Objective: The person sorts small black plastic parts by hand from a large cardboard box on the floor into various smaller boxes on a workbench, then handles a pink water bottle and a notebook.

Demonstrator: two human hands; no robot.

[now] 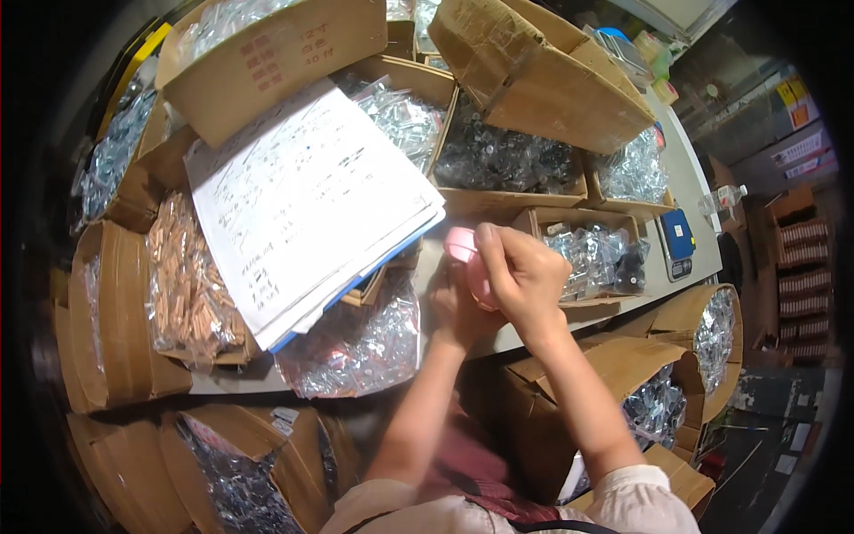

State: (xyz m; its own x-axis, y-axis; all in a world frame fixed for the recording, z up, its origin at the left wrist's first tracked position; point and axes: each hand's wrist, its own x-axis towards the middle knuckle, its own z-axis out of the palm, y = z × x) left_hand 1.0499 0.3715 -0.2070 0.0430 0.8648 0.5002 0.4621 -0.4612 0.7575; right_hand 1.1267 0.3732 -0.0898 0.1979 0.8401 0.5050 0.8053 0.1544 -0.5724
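Observation:
In the middle of the view, my right hand is closed round a pink, rounded object with a band-like end; its exact kind does not show. Just beneath and to the left is my left hand, close against the same object. Its fingers are hidden and shadowed, so its grip cannot be made out. Left of the hands lies a stack of handwritten sheets on a blue board. To the right stands a low carton of small clear bags holding metal parts.
Open cartons of bagged hardware line the table's back. Wooden pieces in clear plastic lie at left, and a clear bag of parts hangs at the front edge. A blue-topped scale sits at right. More cartons stand below.

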